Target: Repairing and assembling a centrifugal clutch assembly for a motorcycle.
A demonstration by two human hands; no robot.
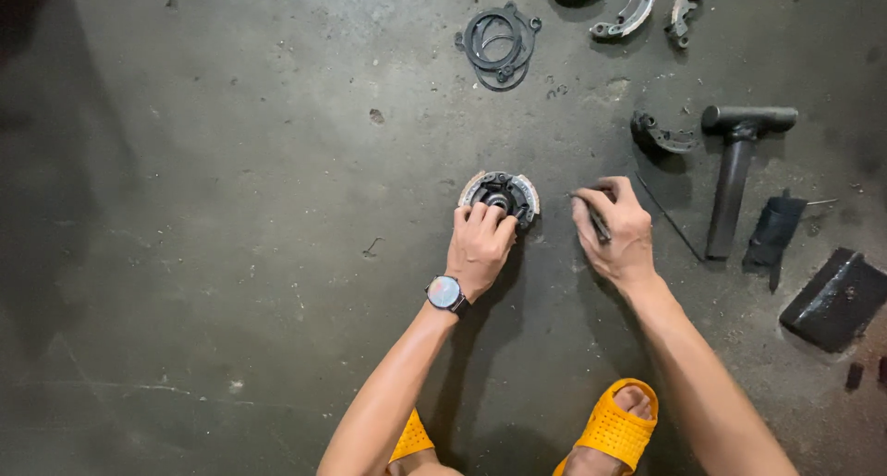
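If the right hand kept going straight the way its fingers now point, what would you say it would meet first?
The right hand, closed around a thin dark tool, points up and slightly left across the concrete floor. That line looks free of parts for a long stretch; the ring-shaped parts lie nearest to it, probably a little to its left.
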